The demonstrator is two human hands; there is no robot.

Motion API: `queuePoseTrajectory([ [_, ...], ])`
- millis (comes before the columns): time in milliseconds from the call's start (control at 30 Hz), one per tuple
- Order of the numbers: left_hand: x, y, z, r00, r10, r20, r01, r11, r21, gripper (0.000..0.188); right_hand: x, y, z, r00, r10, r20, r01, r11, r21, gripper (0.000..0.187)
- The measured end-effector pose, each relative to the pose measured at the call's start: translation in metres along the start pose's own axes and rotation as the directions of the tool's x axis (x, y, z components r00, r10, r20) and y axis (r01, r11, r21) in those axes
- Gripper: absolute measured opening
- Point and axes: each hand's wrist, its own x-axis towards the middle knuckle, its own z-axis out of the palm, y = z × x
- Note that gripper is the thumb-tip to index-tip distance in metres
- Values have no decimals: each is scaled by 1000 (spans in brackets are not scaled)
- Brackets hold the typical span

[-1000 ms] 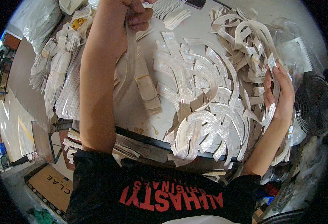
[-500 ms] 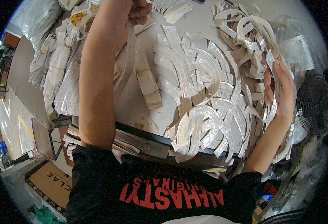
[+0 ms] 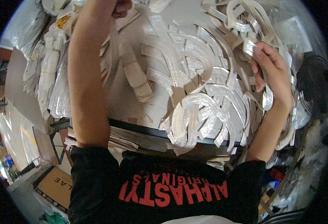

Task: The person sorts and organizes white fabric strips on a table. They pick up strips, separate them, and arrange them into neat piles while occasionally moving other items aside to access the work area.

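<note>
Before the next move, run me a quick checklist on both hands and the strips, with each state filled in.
1. Right hand holding a strip: ok, a shiny end shows at the fingertips.
2. Left hand fully in view: not ok, the top edge cuts it off.
3. Left hand's grip secure: cannot tell.
4. Loose strips separated: not ok, many overlap.
5. Banded bundle clear of both hands: ok, it lies apart from them.

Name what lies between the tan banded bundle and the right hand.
In the head view, shiny curved strips lie between the tan bundle and right hand.
</note>
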Motion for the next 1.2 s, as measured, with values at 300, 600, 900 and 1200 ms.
queuePoseTrajectory([
  [300,1,-9,9,927,-116,357,-133,787,602,29,-5,7,-6,913,-34,407,119,975,-186,17],
  [600,-40,-38,60,662,-137,737,-523,620,585,21,-6,8,-30,987,-131,97,155,940,-304,14],
  [900,-36,-52,75,667,-3,745,-624,545,560,44,2,17,-30,942,-260,215,333,811,-481,21],
  [1200,-34,-45,69,703,-92,705,-546,565,618,34,9,31,-20,857,-419,302,515,723,-460,25],
])
